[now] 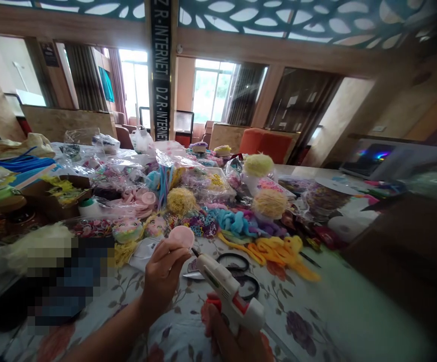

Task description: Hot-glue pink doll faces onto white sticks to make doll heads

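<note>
Your left hand [165, 276] pinches a round pale-pink disc [182, 238] above the flower-patterned desk cloth [188, 332], while your right hand [233, 338] grips a white hot-glue gun with a red trigger [224, 282], its dark nozzle beside the disc's lower edge. Fingers so near the tip risk a burn if it slips; the black-handled scissors [254, 285] beneath could snag the gun if it dips.

Scissors [249, 287] block the way behind the glue gun [224, 281]; bare floral cloth [128, 329] lies open nearer.
</note>
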`<state>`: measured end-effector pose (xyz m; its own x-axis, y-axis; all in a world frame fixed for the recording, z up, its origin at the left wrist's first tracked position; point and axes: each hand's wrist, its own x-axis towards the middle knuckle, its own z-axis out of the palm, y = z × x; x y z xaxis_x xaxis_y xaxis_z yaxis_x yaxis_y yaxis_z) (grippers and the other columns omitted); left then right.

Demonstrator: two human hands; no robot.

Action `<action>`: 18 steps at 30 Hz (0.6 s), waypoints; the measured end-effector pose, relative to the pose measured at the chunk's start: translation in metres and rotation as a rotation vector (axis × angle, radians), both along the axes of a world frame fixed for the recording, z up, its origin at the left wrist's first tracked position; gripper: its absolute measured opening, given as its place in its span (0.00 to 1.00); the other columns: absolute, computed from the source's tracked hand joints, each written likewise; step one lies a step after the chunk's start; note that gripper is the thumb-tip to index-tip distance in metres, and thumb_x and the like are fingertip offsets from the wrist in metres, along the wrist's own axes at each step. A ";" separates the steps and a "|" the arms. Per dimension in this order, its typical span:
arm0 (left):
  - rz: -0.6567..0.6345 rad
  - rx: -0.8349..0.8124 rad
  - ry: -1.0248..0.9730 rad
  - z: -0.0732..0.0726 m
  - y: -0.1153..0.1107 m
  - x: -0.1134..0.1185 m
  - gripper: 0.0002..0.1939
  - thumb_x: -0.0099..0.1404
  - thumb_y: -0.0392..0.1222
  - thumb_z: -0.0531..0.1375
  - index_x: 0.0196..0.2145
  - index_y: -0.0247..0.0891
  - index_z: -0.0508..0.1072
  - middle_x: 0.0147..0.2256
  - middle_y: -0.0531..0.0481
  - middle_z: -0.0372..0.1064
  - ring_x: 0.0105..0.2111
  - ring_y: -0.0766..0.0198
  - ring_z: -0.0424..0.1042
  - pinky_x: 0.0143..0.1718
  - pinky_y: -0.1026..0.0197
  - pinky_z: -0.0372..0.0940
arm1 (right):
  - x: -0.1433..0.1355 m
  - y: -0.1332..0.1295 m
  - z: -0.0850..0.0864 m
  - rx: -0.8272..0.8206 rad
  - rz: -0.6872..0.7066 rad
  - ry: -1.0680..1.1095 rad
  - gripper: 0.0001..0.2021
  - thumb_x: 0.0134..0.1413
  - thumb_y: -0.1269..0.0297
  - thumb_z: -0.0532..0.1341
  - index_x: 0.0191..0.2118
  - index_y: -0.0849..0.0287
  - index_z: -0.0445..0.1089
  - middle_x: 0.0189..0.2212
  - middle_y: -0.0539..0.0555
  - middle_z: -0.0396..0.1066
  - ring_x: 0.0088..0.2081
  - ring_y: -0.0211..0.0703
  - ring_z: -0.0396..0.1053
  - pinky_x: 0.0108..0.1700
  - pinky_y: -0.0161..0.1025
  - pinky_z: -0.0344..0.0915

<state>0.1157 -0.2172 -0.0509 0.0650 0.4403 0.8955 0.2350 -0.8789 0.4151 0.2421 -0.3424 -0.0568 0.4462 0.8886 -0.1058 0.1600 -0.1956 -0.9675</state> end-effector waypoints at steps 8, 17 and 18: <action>0.192 -0.165 0.002 -0.004 0.024 -0.013 0.02 0.61 0.35 0.61 0.31 0.37 0.74 0.31 0.50 0.71 0.32 0.64 0.70 0.37 0.63 0.65 | 0.065 -0.025 0.020 -0.065 -0.145 -0.249 0.25 0.50 0.42 0.57 0.16 0.58 0.68 0.10 0.51 0.67 0.15 0.40 0.65 0.21 0.34 0.62; 0.065 -0.186 0.116 -0.015 0.016 -0.010 0.03 0.62 0.39 0.62 0.33 0.38 0.73 0.33 0.50 0.71 0.32 0.65 0.69 0.37 0.63 0.64 | 0.264 -0.077 0.035 -0.264 -0.580 -0.542 0.14 0.48 0.53 0.59 0.27 0.60 0.70 0.19 0.57 0.73 0.18 0.45 0.70 0.19 0.37 0.66; 0.066 -0.174 0.126 -0.016 0.016 -0.010 0.03 0.62 0.39 0.62 0.33 0.38 0.73 0.33 0.50 0.70 0.32 0.65 0.69 0.37 0.63 0.64 | 0.278 -0.078 0.035 -0.281 -0.569 -0.536 0.13 0.48 0.54 0.59 0.26 0.60 0.69 0.20 0.57 0.74 0.20 0.45 0.71 0.20 0.37 0.67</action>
